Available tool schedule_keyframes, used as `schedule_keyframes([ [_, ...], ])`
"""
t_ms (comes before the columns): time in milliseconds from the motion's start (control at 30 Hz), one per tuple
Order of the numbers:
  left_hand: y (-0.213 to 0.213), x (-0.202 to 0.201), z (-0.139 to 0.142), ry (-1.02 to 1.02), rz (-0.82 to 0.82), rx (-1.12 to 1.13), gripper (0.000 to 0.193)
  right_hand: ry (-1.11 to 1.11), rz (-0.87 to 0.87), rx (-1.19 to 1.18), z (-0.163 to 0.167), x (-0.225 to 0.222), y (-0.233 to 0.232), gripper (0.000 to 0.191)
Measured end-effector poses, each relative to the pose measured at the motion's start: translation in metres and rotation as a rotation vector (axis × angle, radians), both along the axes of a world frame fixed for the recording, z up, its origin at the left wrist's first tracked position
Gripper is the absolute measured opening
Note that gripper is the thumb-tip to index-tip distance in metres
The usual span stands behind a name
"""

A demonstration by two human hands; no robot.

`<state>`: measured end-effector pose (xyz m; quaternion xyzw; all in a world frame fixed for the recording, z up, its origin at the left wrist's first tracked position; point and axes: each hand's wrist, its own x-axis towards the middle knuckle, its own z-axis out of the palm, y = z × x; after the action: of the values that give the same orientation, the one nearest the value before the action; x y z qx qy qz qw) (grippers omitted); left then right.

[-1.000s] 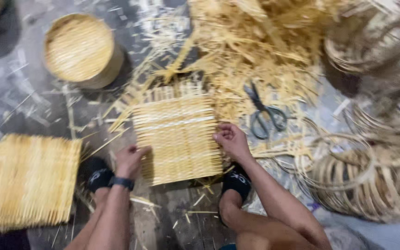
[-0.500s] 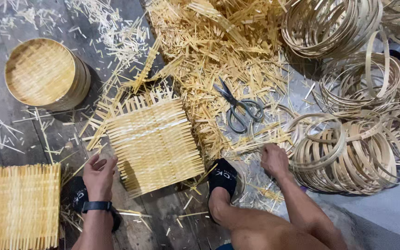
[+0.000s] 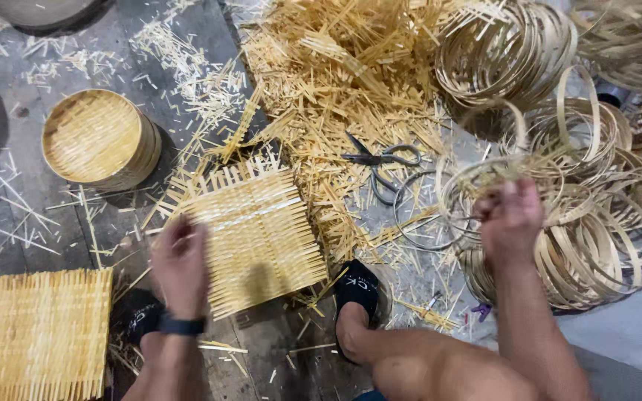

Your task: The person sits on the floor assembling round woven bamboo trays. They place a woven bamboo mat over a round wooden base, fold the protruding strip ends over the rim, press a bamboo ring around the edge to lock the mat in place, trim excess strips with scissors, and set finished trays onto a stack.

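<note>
Fingers of right hand [image 3: 510, 219] curled shut around a bamboo ring [image 3: 484, 174], lifted above the ring pile [image 3: 596, 252]. Left hand [image 3: 180, 260] loosely open, fingertips on woven mat [image 3: 258, 234] edge. Versus half a second earlier: right hand raised off the floor, then empty; left unchanged.

Flat woven bamboo mat [image 3: 258, 238], thin bamboo ring [image 3: 484, 174]

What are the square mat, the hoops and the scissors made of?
Mat: seemingly thin bamboo or similar wood strips, pale yellow, matte, visibly woven. Hoops: apparently the same material, bent into thin tan rings. Scissors: probably metal, dark and dull.
</note>
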<state>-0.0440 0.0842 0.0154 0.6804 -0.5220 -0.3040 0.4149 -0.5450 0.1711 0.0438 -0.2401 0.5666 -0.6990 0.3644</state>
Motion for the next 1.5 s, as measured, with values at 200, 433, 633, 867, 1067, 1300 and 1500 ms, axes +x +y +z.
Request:
schedule_keyframes([
  [200,0.014,-0.155,0.068,0.955,-0.351,0.101,0.039,0.776,0.775,-0.029,0.088,0.143,-0.038,0.013],
  [433,0.003,-0.103,0.091,1.222,-0.346,0.288,0.030,1.618,0.527,-0.672,0.175,0.190,-0.092,0.036],
  [633,0.001,-0.062,0.114,1.207,-0.352,0.490,0.031,1.383,0.826,-0.641,0.158,0.234,-0.117,0.020],
  [867,-0.030,-0.048,0.113,0.934,-0.416,0.731,0.075,1.550,0.889,-0.767,0.134,0.278,-0.116,0.012],
  [1067,-0.024,-0.045,0.080,1.040,-0.167,0.720,0.073,1.522,0.805,-0.681,0.111,0.302,-0.111,0.014],
  [1300,-0.033,-0.003,0.041,1.113,-0.099,0.284,0.035,0.590,0.780,0.214,0.102,0.259,-0.153,0.043],
  [1500,-0.040,0.030,0.039,1.573,0.010,0.206,0.026,-0.378,0.926,0.180,0.046,0.227,-0.151,0.042],
])
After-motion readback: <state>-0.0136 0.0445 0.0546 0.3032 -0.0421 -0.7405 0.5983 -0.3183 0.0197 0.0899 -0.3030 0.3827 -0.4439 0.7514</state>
